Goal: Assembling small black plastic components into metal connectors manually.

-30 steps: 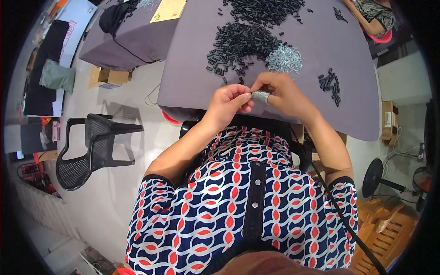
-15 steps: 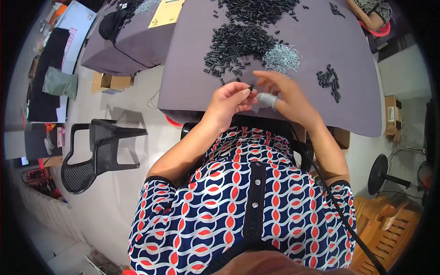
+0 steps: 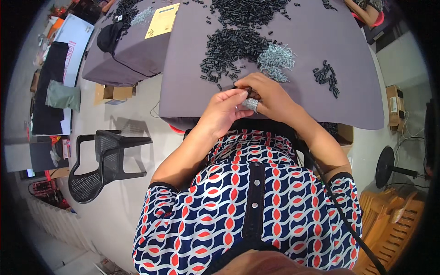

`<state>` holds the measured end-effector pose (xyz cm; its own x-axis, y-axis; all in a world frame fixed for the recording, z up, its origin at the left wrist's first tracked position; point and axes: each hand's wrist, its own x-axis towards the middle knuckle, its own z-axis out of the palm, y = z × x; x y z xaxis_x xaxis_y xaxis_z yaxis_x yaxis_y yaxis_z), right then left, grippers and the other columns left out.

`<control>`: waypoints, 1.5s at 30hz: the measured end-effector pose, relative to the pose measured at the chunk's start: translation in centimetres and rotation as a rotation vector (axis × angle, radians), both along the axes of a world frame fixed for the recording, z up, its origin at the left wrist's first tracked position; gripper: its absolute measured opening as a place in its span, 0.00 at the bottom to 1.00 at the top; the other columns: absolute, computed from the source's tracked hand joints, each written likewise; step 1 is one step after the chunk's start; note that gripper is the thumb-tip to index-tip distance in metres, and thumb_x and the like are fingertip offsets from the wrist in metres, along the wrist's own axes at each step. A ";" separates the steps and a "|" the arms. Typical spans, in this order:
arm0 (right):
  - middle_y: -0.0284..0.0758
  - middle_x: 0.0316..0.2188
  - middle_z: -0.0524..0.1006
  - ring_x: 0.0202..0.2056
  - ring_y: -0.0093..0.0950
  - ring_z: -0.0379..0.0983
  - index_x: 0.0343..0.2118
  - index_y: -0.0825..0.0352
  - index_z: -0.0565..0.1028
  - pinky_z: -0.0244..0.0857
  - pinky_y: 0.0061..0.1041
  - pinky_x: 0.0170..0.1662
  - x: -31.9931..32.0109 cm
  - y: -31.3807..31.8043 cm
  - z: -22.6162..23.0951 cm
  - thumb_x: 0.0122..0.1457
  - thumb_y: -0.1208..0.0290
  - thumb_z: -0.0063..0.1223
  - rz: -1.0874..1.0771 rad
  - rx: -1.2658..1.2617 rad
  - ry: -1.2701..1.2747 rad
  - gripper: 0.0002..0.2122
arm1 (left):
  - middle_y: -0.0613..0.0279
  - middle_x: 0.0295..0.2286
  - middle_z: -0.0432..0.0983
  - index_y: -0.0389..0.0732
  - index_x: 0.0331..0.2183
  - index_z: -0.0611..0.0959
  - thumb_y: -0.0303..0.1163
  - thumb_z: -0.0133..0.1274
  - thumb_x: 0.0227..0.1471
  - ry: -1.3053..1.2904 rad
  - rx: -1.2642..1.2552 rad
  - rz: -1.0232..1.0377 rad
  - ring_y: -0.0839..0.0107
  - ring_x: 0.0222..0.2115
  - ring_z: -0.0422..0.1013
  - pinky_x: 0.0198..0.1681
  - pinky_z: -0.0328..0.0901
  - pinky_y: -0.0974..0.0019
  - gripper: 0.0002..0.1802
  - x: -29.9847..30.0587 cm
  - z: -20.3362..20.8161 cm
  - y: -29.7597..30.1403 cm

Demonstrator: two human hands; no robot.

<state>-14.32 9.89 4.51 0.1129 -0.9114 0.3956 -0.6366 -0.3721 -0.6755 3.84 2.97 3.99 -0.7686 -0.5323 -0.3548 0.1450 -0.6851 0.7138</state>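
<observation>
Near the table's front edge my two hands meet over a small black cylindrical piece [image 3: 249,92]. My left hand [image 3: 222,110] pinches it between thumb and fingers. Curled over the same piece from the other side is my right hand [image 3: 271,97], its fingers partly hiding it. A silvery-grey wrapping [image 3: 250,104] covers the right thumb. Just beyond my hands lies a heap of small black cylindrical pieces [image 3: 231,50]. Against its right side is a pile of small silvery screw-like parts [image 3: 276,62]. A smaller group of black pieces [image 3: 326,79] lies farther right.
A grey-purple cloth [image 3: 183,78] covers the table. Another black heap [image 3: 250,10] is at the far side. On the left table are a black cap [image 3: 109,37] and a yellow sheet [image 3: 162,20]. A black chair [image 3: 107,156] stands left; another person's arm [image 3: 360,13] shows far right.
My right hand has come left and closed in on the black piece, its fingers now touching my left hand's. Before, it was held apart with fingers spread. The view has shifted slightly.
</observation>
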 end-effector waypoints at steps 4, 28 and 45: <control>0.37 0.45 0.75 0.45 0.30 0.72 0.56 0.64 0.70 0.68 0.27 0.46 0.0 0.4 1.0 0.50 0.81 0.56 0.096 0.119 -0.214 0.27 | 0.58 0.40 0.81 0.37 0.43 0.82 0.31 0.53 0.61 -0.039 -0.092 -0.008 0.69 0.40 0.77 0.43 0.72 0.63 0.11 0.1 0.1 -0.2; 0.27 0.30 0.78 0.32 0.16 0.74 0.35 0.70 0.77 0.67 0.17 0.36 -1.4 0.2 0.3 0.60 0.77 0.55 0.094 0.310 -0.563 0.03 | 0.54 0.35 0.81 0.31 0.42 0.80 0.31 0.50 0.62 0.023 -0.115 -0.054 0.66 0.36 0.78 0.45 0.72 0.61 0.13 0.1 0.2 0.7; 0.27 0.30 0.77 0.29 0.14 0.72 0.37 0.68 0.80 0.64 0.14 0.32 -2.3 1.0 1.2 0.61 0.75 0.55 0.263 0.375 -0.821 0.05 | 0.52 0.35 0.81 0.31 0.43 0.81 0.33 0.50 0.63 0.100 0.067 -0.208 0.64 0.34 0.79 0.44 0.74 0.60 0.15 0.0 2.2 1.1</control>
